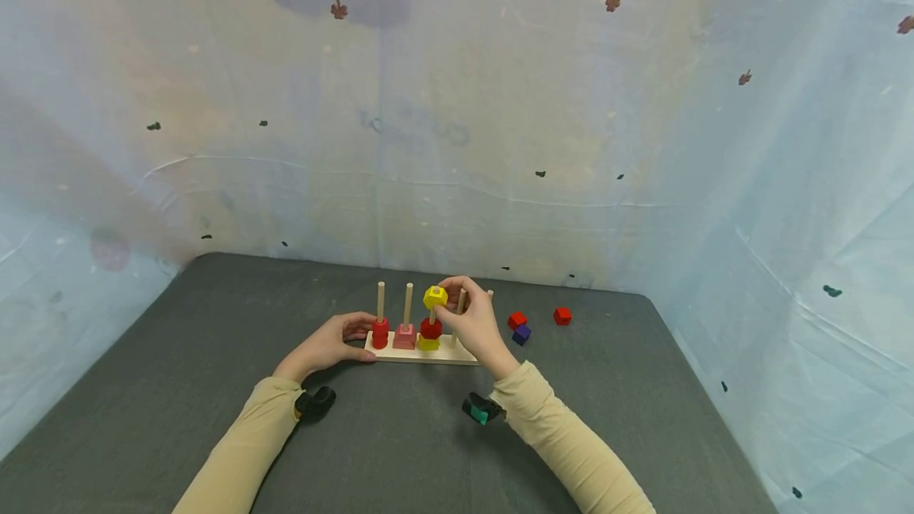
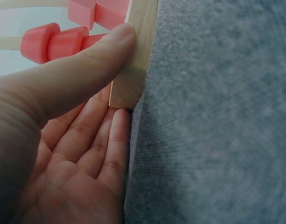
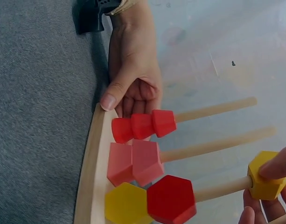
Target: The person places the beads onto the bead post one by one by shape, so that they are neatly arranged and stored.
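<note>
A wooden peg stand (image 1: 396, 355) lies across the grey table. My left hand (image 1: 332, 342) holds its left end, thumb on the front edge and fingers behind, as the left wrist view shows. My right hand (image 1: 474, 327) pinches a yellow hexagonal block (image 3: 264, 175) at the top of the third peg (image 3: 224, 190). Lower on that peg sit a red hexagonal block (image 3: 171, 199) and another yellow hexagonal block (image 3: 126, 204). Red tapered round pieces (image 3: 143, 126) are stacked on the first peg, pink blocks (image 3: 147, 161) on the second. The right hand partly hides the stand's right end.
Right of the stand lie a red block (image 1: 517, 320) touching a dark blue block (image 1: 522, 335), and another red block (image 1: 562, 316) farther right. Bare pegs (image 1: 459, 314) rise near the right hand. A pale patterned sheet (image 1: 457, 141) hangs behind the table (image 1: 400, 443).
</note>
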`<state>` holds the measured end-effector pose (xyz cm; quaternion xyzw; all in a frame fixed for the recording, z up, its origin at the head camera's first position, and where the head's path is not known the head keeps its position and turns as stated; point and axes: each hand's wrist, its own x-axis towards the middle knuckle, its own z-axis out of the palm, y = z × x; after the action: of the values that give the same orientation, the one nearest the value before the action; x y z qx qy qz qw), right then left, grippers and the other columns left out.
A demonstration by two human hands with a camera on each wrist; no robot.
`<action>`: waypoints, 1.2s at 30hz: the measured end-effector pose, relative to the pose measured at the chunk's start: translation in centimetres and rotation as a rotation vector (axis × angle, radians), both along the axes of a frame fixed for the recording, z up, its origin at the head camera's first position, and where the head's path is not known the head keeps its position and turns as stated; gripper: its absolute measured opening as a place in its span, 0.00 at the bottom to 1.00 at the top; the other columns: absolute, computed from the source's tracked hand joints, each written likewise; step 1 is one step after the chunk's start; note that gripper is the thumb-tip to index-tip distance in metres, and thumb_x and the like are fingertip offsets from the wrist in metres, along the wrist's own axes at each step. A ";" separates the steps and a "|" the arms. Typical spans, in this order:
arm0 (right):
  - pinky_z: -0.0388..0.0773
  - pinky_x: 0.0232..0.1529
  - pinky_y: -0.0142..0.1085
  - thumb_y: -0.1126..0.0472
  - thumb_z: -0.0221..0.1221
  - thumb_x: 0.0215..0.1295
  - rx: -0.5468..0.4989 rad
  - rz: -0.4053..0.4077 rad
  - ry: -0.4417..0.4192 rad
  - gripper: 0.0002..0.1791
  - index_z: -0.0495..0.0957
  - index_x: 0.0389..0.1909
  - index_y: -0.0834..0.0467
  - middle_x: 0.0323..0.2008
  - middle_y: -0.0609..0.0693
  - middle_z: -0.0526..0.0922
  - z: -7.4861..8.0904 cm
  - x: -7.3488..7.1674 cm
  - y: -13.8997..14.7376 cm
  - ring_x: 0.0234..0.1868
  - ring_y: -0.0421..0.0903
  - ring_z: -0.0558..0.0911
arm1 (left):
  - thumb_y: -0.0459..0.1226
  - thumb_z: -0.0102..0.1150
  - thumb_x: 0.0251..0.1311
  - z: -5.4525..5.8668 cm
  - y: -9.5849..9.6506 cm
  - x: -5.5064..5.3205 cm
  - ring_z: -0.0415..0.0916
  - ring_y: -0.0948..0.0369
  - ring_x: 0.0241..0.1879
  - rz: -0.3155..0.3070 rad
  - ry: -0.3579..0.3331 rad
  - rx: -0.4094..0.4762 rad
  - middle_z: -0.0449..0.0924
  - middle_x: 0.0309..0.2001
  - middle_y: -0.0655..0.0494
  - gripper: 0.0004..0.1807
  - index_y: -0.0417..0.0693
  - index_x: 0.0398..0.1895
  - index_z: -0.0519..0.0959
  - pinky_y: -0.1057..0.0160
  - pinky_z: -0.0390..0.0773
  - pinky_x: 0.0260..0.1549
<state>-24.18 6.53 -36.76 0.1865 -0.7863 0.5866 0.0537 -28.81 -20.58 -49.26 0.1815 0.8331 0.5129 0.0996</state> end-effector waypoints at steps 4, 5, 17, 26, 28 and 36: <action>0.77 0.49 0.42 0.74 0.62 0.58 -0.048 0.012 -0.019 0.18 0.72 0.50 0.68 0.46 0.63 0.76 -1.6 -0.8 0.1 0.44 0.56 0.77 | 0.41 0.75 0.46 0.0 0.0 0.0 0.71 0.47 0.58 -0.001 0.004 -0.004 0.72 0.59 0.43 0.39 0.39 0.63 0.69 0.48 0.70 0.58; 0.77 0.50 0.41 0.74 0.63 0.58 -0.054 0.011 -0.027 0.18 0.72 0.50 0.67 0.46 0.61 0.76 -2.1 -1.2 0.2 0.44 0.55 0.77 | 0.41 0.75 0.46 0.0 0.0 0.0 0.71 0.47 0.58 -0.001 0.004 -0.004 0.72 0.59 0.43 0.39 0.39 0.63 0.69 0.48 0.70 0.58; 0.78 0.46 0.37 0.72 0.64 0.57 -0.011 -0.025 -0.031 0.17 0.73 0.47 0.61 0.42 0.53 0.78 -6.0 -2.4 0.3 0.42 0.47 0.78 | 0.40 0.75 0.46 -0.1 0.0 0.1 0.70 0.47 0.58 -0.007 0.002 0.009 0.72 0.59 0.42 0.39 0.39 0.63 0.69 0.48 0.70 0.58; 0.76 0.51 0.44 0.73 0.65 0.57 -0.002 -0.027 -0.049 0.17 0.74 0.47 0.62 0.43 0.56 0.78 -6.3 -2.5 0.2 0.45 0.49 0.77 | 0.38 0.74 0.48 1.5 0.2 0.9 0.69 0.44 0.59 -0.030 -0.011 0.032 0.72 0.59 0.38 0.38 0.35 0.62 0.68 0.45 0.69 0.58; 0.76 0.53 0.48 0.74 0.64 0.57 -0.009 -0.016 -0.065 0.18 0.74 0.48 0.64 0.43 0.58 0.77 -6.1 -2.3 0.2 0.46 0.53 0.77 | 0.38 0.74 0.48 2.3 0.3 1.3 0.69 0.43 0.58 -0.035 -0.015 0.032 0.72 0.58 0.38 0.38 0.34 0.62 0.68 0.45 0.69 0.58; 0.73 0.55 0.53 0.76 0.61 0.58 -0.023 -0.003 -0.084 0.17 0.72 0.49 0.70 0.47 0.64 0.77 -3.4 -0.2 -0.1 0.49 0.59 0.77 | 0.37 0.74 0.47 2.6 0.4 1.6 0.69 0.43 0.59 -0.030 -0.021 0.040 0.72 0.59 0.38 0.38 0.34 0.62 0.69 0.45 0.69 0.58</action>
<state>-24.40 6.45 -40.17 0.1596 -0.7815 0.6027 0.0236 -27.20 -20.22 -46.64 0.1906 0.8188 0.5298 0.1121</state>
